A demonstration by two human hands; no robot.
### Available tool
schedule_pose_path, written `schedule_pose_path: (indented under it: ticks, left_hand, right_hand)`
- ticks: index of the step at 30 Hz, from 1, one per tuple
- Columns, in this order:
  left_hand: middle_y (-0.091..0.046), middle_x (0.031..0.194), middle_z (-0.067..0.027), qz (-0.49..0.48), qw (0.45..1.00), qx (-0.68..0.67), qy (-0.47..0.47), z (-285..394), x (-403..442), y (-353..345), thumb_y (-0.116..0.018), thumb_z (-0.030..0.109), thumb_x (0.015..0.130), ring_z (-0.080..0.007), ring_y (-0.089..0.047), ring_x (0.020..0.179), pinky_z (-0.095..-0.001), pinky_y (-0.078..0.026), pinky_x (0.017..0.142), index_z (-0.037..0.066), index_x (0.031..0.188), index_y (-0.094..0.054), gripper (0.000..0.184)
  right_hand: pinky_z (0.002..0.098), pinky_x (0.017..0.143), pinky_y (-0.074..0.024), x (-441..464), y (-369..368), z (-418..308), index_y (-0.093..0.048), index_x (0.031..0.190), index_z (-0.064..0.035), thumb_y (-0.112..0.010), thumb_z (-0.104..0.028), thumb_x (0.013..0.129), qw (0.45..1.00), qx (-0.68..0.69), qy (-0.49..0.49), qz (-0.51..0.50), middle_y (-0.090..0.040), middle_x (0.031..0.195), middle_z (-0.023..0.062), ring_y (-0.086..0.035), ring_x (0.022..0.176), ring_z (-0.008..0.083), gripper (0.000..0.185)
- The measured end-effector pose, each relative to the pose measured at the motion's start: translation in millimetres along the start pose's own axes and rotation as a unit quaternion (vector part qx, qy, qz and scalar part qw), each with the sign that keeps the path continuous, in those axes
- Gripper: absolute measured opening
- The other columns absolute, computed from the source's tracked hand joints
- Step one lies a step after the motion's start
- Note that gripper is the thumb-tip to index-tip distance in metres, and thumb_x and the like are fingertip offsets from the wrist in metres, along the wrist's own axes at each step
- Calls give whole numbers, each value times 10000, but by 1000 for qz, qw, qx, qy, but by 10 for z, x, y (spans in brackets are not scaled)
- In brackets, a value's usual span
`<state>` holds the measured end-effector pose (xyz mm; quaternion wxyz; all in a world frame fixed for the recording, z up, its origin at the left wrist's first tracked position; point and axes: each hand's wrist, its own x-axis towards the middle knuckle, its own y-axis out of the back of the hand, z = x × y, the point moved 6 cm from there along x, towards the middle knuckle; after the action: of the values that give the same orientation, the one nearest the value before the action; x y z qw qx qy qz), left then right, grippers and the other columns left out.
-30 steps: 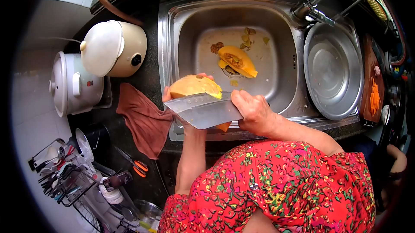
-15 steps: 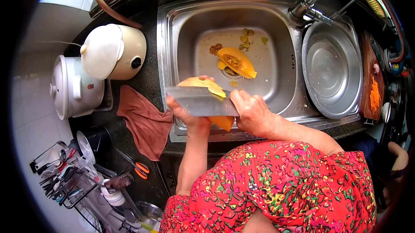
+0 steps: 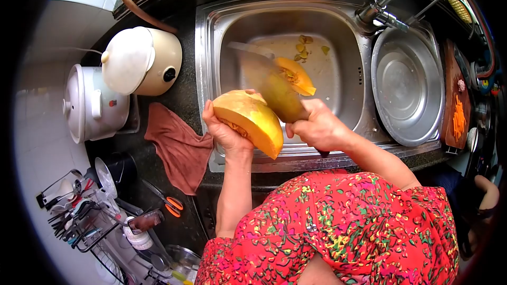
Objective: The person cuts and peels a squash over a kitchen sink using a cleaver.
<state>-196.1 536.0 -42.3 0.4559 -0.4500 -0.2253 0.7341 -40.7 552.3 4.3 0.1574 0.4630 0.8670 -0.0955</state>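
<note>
A thick orange wedge of pumpkin (image 3: 252, 121) rests in my left hand (image 3: 227, 131), its seedy hollow turned toward my palm. My right hand (image 3: 320, 126) is wrapped round the handle of a broad kitchen knife (image 3: 272, 81). The blade is smeared by motion and points up and left over the sink, close beside the wedge's right side. Below the blade, a second pumpkin piece (image 3: 300, 76) lies in the metal sink (image 3: 343, 26), partly hidden by the knife. Several peel scraps (image 3: 302, 48) are scattered on the sink floor behind it.
Left of the sink lie a brown cloth (image 3: 177, 147) and orange-handled scissors (image 3: 173, 206). Two cookers (image 3: 142, 60) stand behind them. A large metal basin (image 3: 409, 84) sits right of the sink under the faucet (image 3: 383, 15), beside a board with cut carrot (image 3: 458, 118).
The knife has swung from lying across the pumpkin wedge to pointing up and left over the sink. The wedge has turned, showing its cut side and seeds.
</note>
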Motion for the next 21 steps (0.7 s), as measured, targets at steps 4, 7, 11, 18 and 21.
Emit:
schedule_pose_path:
  ticks: [4, 7, 11, 18, 21]
  left_hand:
    - [-584, 950, -226, -40, 992, -44, 114, -143, -25, -59, -453, 613, 769, -355, -580, 879, -437, -499, 747, -37, 1003, -532, 696]
    - [-575, 954, -232, -30, 985, -57, 160, -197, -61, -71, -465, 646, 753, -371, -574, 886, -448, -500, 744, -26, 1010, -528, 723]
    - [-572, 952, -234, -23, 978, -75, 195, -268, -73, -101, -467, 663, 746, -384, -566, 896, -445, -496, 745, -21, 1009, -521, 735]
    - [-576, 996, -241, -66, 968, -167, 178, -313, 6, 1, -472, 645, 754, -364, -564, 920, -443, -464, 827, -25, 1051, -528, 735]
    - [-568, 1028, -253, -54, 971, -104, 210, -357, 57, 117, -436, 627, 777, -366, -552, 952, -446, -441, 869, -39, 1071, -528, 734]
  right_hand:
    - [229, 338, -335, 32, 223, 129, -548, 901, 17, -489, 42, 709, 982, 127, -133, 30, -562, 633, 66, -391, 368, 67, 202]
    - [228, 354, -354, 91, 392, 26, -538, 889, 29, -486, 39, 718, 994, 80, -49, 53, -565, 623, 66, -418, 372, 78, 179]
    - [267, 472, -439, 125, 397, -76, -527, 1021, 69, -483, 31, 742, 966, -200, 109, 122, -561, 613, 89, -520, 464, 141, 285]
    - [357, 638, -490, 1, 177, -164, -389, 1269, 59, -526, 81, 704, 891, -302, 308, 138, -605, 826, 207, -618, 691, 309, 582]
    - [376, 580, -486, -145, 86, -93, -420, 1204, 72, -538, 83, 624, 880, -356, 297, 102, -575, 815, 197, -589, 694, 338, 592]
